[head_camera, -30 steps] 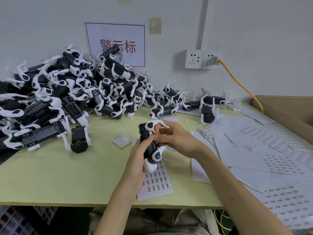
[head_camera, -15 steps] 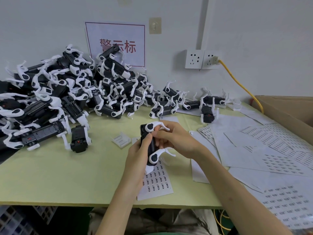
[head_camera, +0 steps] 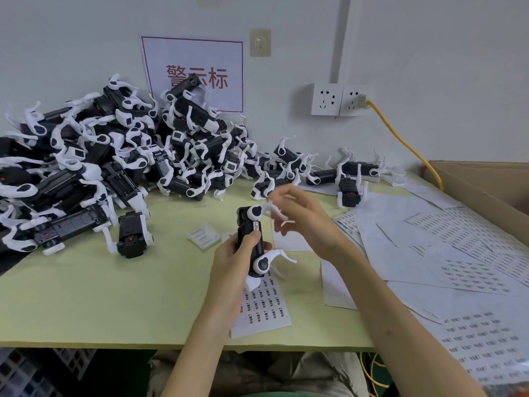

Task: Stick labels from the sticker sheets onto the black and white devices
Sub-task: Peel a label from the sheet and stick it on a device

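The black and white device (head_camera: 246,222) stands nearly upright above the bench (head_camera: 86,296), over the small sticker sheet (head_camera: 264,309). A white label (head_camera: 255,226) sits on its dark side. The left hand (head_camera: 232,267) grips the body just below it, fingers wrapped round. The right hand (head_camera: 303,222) hovers beside the upper white leg (head_camera: 266,210). It is blurred, with fingers loosely spread and seemingly holding nothing. The label likely wants a firm rub from middle to edges so no corner lifts. The device can then go apart from the pile (head_camera: 114,161) by the wall.
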